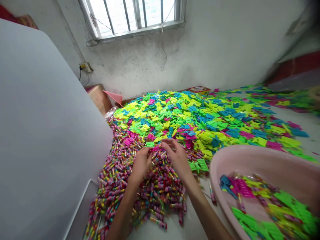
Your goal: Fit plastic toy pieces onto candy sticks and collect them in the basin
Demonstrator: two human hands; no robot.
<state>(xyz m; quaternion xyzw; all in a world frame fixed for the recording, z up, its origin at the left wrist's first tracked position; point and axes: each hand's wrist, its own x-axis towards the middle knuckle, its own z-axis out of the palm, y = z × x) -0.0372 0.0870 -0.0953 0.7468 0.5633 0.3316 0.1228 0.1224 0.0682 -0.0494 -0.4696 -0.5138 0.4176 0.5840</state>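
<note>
My left hand is over a heap of small wrapped tubes, mostly pink and red with coloured bands. Its fingers are closed around a small green piece that sticks out at the fingertips. My right hand is just to the right, its fingers curved and apart, near some pink pieces between the two hands. No object shows clearly in it. Behind both hands rises a large pile of flat plastic pieces in yellow, green, blue and pink.
A pink basin at the right holds plastic pieces and tubes. A large white panel stands at the left. A cardboard box and a barred window are by the back wall.
</note>
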